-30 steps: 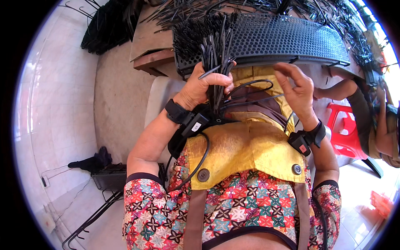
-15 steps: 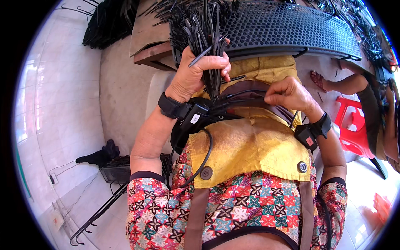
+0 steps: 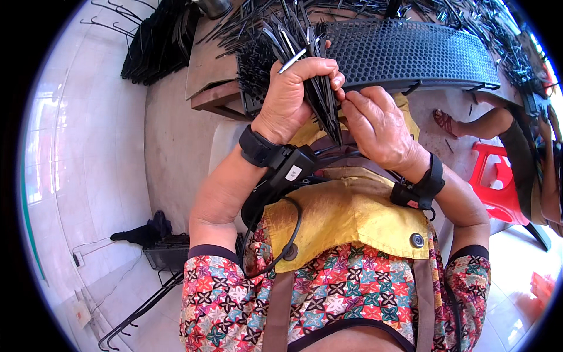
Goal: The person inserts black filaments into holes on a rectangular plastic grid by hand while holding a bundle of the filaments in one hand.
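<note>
My left hand (image 3: pixel 296 88) is wrapped around a bundle of slender, tapered black pieces (image 3: pixel 321 101), their narrow ends pointing down toward my lap. One piece with a shiny, light-catching side (image 3: pixel 292 60) lies crosswise over the thumb. Close beside the bundle is my right hand (image 3: pixel 375 120), fingers bent and tips pressed together at the bundle's right side; whatever they pinch is hidden. Beyond both hands stands a black perforated rack (image 3: pixel 404 56) with rows of round holes. Its left end is packed with upright black pieces (image 3: pixel 253 73).
Loose black pieces (image 3: pixel 246 23) are strewn over the wooden table (image 3: pixel 202 70) behind the rack. Dark hooked racks (image 3: pixel 155 44) hang at the upper left. On the right are a red plastic stool (image 3: pixel 495 188) and another person's leg (image 3: pixel 484 120). A yellow apron (image 3: pixel 346 214) covers my lap.
My right hand has risen from the lap and moved left to the bundle. The left hand, still gripping the bundle, has shifted slightly right, and the bundle leans more.
</note>
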The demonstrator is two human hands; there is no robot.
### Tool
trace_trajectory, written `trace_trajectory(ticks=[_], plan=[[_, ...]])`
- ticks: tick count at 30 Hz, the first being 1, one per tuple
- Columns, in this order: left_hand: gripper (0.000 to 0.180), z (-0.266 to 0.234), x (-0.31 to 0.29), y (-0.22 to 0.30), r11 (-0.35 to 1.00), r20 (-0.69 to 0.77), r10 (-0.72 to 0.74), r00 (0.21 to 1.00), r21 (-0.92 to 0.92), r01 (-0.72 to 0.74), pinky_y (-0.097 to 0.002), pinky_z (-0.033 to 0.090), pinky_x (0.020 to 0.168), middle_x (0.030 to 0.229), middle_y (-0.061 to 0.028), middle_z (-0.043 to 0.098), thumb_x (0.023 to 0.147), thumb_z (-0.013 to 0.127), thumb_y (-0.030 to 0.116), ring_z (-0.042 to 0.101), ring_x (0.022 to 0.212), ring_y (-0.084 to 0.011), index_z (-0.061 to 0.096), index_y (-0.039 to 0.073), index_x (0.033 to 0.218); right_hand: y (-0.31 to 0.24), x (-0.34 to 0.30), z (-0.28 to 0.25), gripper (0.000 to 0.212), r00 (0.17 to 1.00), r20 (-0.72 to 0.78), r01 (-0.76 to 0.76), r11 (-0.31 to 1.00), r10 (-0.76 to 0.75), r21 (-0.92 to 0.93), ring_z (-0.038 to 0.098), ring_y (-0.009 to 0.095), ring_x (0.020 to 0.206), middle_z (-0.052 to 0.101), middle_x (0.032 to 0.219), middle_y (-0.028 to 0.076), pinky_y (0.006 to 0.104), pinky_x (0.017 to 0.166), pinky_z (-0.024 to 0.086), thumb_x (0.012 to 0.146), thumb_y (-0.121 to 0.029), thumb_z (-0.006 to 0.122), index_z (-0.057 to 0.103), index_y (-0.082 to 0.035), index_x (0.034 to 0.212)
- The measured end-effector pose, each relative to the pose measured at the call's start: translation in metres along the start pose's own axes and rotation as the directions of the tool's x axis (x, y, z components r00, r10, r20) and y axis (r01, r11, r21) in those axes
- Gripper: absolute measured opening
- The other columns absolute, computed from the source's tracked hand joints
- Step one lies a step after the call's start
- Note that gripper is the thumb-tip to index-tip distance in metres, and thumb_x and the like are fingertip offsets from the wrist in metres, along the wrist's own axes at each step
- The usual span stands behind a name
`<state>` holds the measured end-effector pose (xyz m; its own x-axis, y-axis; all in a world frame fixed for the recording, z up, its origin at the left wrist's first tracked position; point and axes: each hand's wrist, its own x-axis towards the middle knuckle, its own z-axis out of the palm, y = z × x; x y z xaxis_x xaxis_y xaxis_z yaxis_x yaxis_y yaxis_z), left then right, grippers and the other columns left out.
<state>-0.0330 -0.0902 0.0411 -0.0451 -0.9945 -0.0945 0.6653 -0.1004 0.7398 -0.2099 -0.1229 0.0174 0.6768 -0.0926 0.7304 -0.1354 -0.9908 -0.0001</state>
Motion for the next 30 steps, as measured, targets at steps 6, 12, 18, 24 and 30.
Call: trace_trajectory(ticks=[6, 12, 18, 24, 30], plan=[[0.036, 0.008, 0.001, 0.005, 1.000, -0.020, 0.013, 1.000, -0.022, -0.013, -0.0356, 0.045, 0.066, 0.072, -0.0066, 0.048, 0.082, 0.053, 0.006, 0.048, 0.069, -0.0180, 0.041, 0.003, 0.115, 0.001, -0.002, -0.010, 0.024, 0.989, 0.146, -0.004, 0.994, -0.012, 0.108, 0.047, 0.024, 0.065, 0.046, 0.073, 0.010, 0.0325, 0.055, 0.043, 0.060, -0.007, 0.059, 0.052, 0.003, 0.080], [0.041, -0.010, -0.018, 0.012, 0.999, -0.031, 0.026, 0.999, 0.039, -0.024, -0.0338, 0.046, 0.061, 0.072, -0.0057, 0.047, 0.080, 0.055, 0.008, 0.050, 0.066, -0.0165, 0.042, 0.003, 0.119, 0.025, -0.036, -0.027, 0.052, 0.946, 0.297, -0.156, 0.986, 0.131, 0.061, 0.050, 0.028, 0.063, 0.052, 0.075, 0.015, 0.0366, 0.054, 0.046, 0.068, 0.000, 0.059, 0.047, 0.008, 0.118], [0.047, -0.007, -0.030, 0.000, 0.979, -0.003, -0.150, 0.989, 0.139, 0.149, -0.0333, 0.046, 0.055, 0.070, -0.0081, 0.052, 0.070, 0.059, 0.003, 0.052, 0.058, -0.0177, 0.045, -0.003, 0.115, 0.052, -0.003, -0.028, 0.065, 0.749, 0.174, -0.659, 0.688, 0.640, 0.304, 0.060, 0.027, 0.061, 0.061, 0.075, 0.014, 0.0332, 0.058, 0.049, 0.075, 0.003, 0.062, 0.039, -0.010, 0.134], [0.047, -0.007, -0.030, -0.018, 0.932, 0.023, -0.300, 0.954, 0.218, 0.288, -0.0313, 0.046, 0.052, 0.069, -0.0087, 0.055, 0.069, 0.064, 0.003, 0.054, 0.055, -0.0174, 0.048, -0.002, 0.113, 0.098, 0.031, 0.002, 0.042, 0.615, 0.020, -0.682, 0.519, 0.788, 0.515, 0.060, 0.011, 0.056, 0.062, 0.067, 0.007, 0.0250, 0.053, 0.049, 0.078, -0.002, 0.065, 0.051, -0.004, 0.117], [0.044, -0.007, -0.028, -0.028, 0.911, 0.026, -0.334, 0.942, 0.264, 0.316, -0.0303, 0.046, 0.051, 0.065, -0.0088, 0.054, 0.067, 0.063, 0.002, 0.055, 0.055, -0.0172, 0.050, -0.003, 0.109, 0.124, 0.053, 0.037, 0.028, 0.622, -0.132, -0.528, 0.538, 0.771, 0.657, 0.061, 0.008, 0.063, 0.064, 0.071, 0.006, 0.0225, 0.056, 0.052, 0.081, -0.003, 0.064, 0.051, 0.000, 0.106]])
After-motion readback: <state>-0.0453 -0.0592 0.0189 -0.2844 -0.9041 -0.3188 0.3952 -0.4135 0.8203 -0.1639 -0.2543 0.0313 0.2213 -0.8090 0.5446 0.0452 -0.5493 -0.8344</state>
